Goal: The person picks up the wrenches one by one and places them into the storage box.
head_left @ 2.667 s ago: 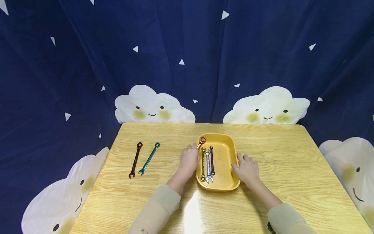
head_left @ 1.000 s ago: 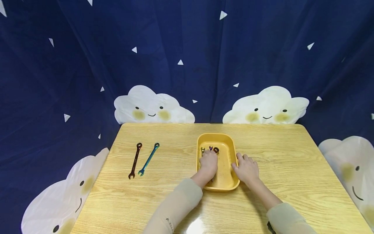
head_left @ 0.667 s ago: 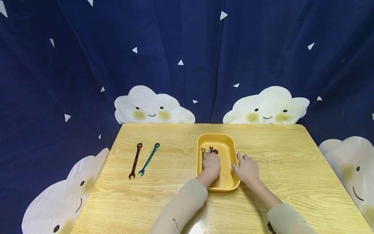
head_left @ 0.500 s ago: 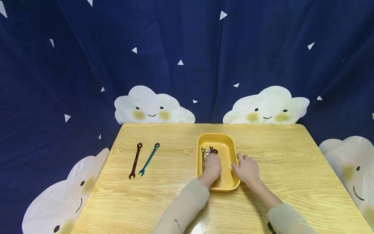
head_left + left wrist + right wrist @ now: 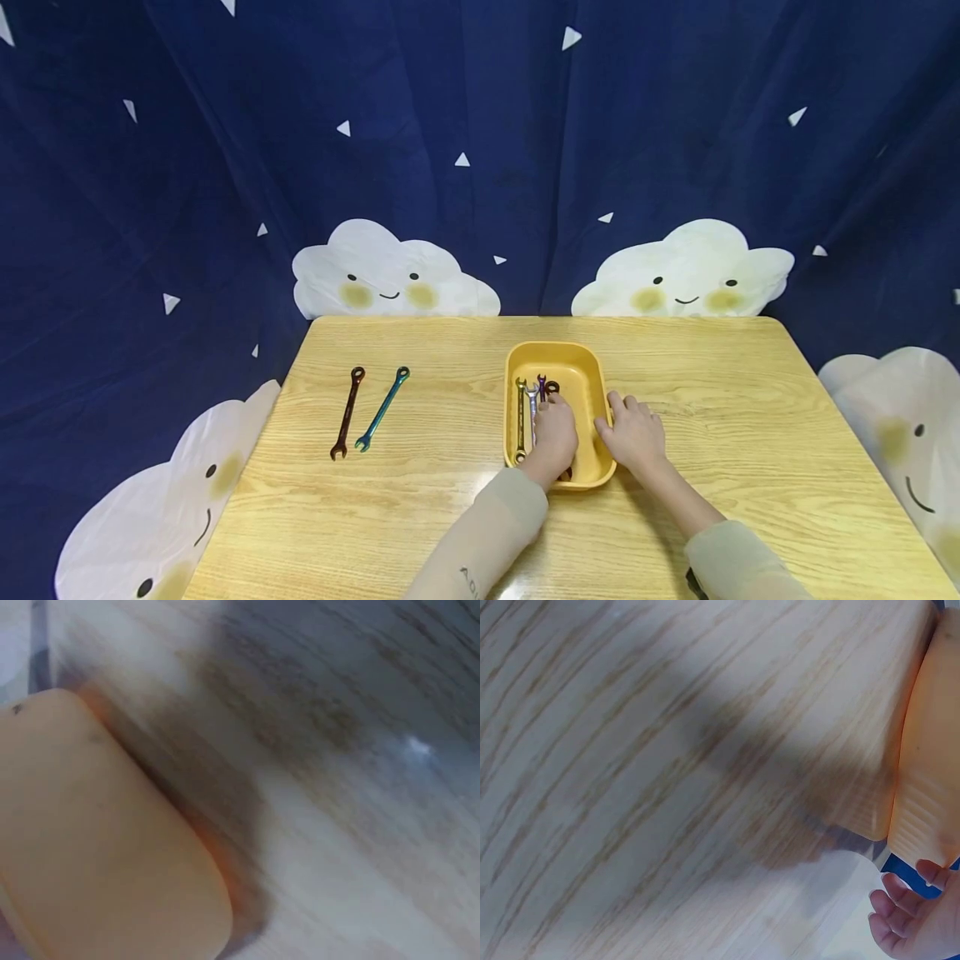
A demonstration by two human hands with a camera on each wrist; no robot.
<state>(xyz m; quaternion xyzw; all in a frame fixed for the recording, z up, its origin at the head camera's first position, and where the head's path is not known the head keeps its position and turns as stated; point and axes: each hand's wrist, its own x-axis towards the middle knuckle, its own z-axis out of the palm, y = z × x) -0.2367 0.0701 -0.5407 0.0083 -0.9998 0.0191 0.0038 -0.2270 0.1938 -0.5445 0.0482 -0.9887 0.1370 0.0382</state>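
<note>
In the head view, my left hand (image 5: 557,432) is inside the yellow plastic tray (image 5: 588,367), its fingers pinching a dark red wrench. Only the wrench's ring end (image 5: 552,387) and a bit of its lower end show; the hand covers the rest. Left of it lie a gold wrench (image 5: 521,417), a silver wrench (image 5: 532,404) and a purple wrench (image 5: 542,386), the last mostly hidden. My right hand (image 5: 636,432) rests against the tray's right side with loosely bent fingers, also visible beside the tray wall (image 5: 930,750) in the right wrist view.
Two wrenches lie on the wooden table (image 5: 435,500) to the left: a dark brown-red wrench (image 5: 347,414) and a blue-green wrench (image 5: 383,408). A dark blue curtain (image 5: 480,100) with white clouds hangs behind the table.
My left hand has carried the red wrench from over the tray's left rim down into the tray, then shifted slightly right, uncovering more of the gold and silver wrenches. My right hand stays put.
</note>
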